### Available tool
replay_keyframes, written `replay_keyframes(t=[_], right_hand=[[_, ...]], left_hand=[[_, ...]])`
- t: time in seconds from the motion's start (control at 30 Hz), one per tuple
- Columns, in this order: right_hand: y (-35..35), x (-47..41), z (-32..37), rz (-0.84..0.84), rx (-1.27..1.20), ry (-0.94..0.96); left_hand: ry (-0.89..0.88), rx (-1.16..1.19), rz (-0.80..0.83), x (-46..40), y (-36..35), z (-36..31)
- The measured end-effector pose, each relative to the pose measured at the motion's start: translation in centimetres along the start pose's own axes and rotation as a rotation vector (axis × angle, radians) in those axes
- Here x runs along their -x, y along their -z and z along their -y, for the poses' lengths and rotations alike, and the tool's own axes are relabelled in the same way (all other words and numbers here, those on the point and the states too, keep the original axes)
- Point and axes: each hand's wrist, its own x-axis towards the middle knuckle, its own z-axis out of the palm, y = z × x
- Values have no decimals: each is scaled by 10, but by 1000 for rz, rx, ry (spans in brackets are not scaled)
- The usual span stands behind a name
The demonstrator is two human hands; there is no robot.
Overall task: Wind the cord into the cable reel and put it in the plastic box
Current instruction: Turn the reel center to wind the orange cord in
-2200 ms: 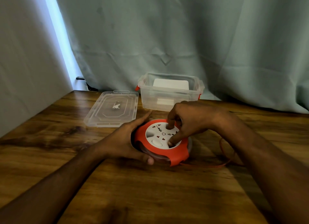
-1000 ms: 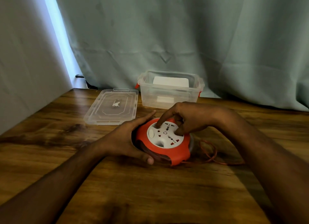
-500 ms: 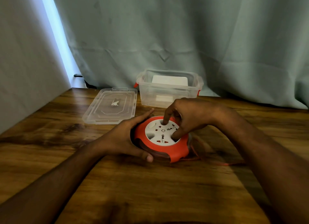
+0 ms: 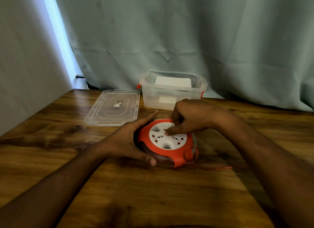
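The round cable reel (image 4: 163,153), red with a white socket face, lies flat on the wooden table (image 4: 153,193). My left hand (image 4: 129,142) grips its left rim. My right hand (image 4: 188,119) rests on top, one fingertip pressed into the white face. A thin red cord (image 4: 192,153) loops at the reel's right edge, and a short blurred stretch trails to the right on the table. The clear plastic box (image 4: 171,98) with red latches stands open behind the reel, something white inside.
The box's clear lid (image 4: 113,107) lies flat to the left of the box. A pale green curtain (image 4: 186,40) hangs along the table's far edge, and a pale wall closes off the left side. A dark object (image 4: 85,82) sits at the back left corner.
The white face has turned under my right fingertip. The loose cord on the right has shortened to a small loop at the reel's edge. My left hand has stayed on the rim.
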Motion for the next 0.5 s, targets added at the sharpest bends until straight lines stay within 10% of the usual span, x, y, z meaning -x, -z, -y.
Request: replay_keyframes(t=[0.33, 0.5], right_hand=[[33, 27, 4, 510, -420, 20], [28, 22, 9, 400, -223, -203]], left_hand=[[39, 28, -38, -1, 5, 7], [48, 30, -39, -2, 3, 9]])
